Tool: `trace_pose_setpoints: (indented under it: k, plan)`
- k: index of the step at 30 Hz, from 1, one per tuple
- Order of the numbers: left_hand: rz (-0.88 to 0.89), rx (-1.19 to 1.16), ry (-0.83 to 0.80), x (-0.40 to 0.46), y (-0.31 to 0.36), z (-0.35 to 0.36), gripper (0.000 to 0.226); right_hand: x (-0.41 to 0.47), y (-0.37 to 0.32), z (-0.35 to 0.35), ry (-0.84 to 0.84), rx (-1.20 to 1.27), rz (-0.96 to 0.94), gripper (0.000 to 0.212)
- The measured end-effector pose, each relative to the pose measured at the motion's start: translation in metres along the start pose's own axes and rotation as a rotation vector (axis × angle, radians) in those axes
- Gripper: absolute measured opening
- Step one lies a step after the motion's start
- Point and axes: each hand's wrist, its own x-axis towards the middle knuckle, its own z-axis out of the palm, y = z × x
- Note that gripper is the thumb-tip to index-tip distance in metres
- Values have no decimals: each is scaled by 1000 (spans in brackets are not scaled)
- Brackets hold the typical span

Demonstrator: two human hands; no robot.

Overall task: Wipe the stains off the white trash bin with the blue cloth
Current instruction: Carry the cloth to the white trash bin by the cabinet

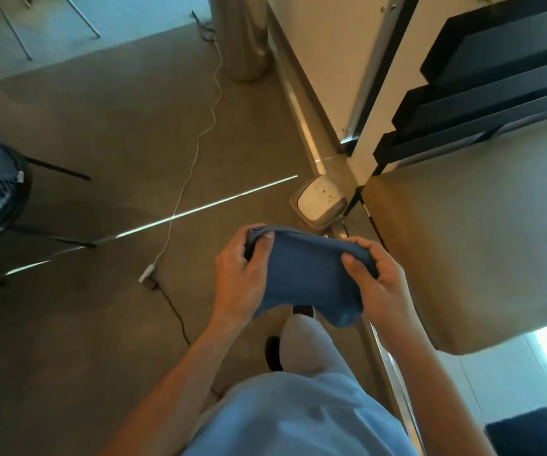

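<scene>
- The white trash bin (pixel 319 203) stands on the floor (pixel 101 143) just beyond my hands, by the wall corner; its lid is shut and speckled with dark stains, so I cannot see inside.
- I hold the blue cloth (pixel 301 274) stretched left to right, nearer than the bin and not touching it.
- My left hand (pixel 239 274) pinches its left end; my right hand (pixel 374 274) grips its right end.

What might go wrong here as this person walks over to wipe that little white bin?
The white cable and the dark cord trail across the floor near the feet, so tripping seems possible. Both the left hand and the right hand grip the blue cloth, leaving none free. The white bin sits low beside the counter; a bumped head is conceivable.
</scene>
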Motion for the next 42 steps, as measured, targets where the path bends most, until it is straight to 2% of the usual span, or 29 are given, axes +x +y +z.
trace_pose_setpoints:
  k: [7,13,19,26,30,35,39,42]
  plan:
    - [-9,102,-7,118,0,1,19,102,-19,27,20,15,56,26]
    - [-60,125,-51,205,30,17,11,183,-45,34,72,-10,132,20]
    - [59,188,-167,270,49,37,8,235,-64,48,234,17,169,20]
    - [134,219,-434,324,45,51,4,273,-82,91,340,178,229,22]
    - [133,237,-639,354,44,39,23,285,-91,125,461,238,242,22]
    - [173,223,-838,384,52,19,26,289,-101,164,553,421,212,32]
    - [51,92,-983,397,48,-1,37,284,-109,185,594,553,153,45]
    - [-5,82,-1061,397,42,-14,50,277,-108,195,664,511,161,57]
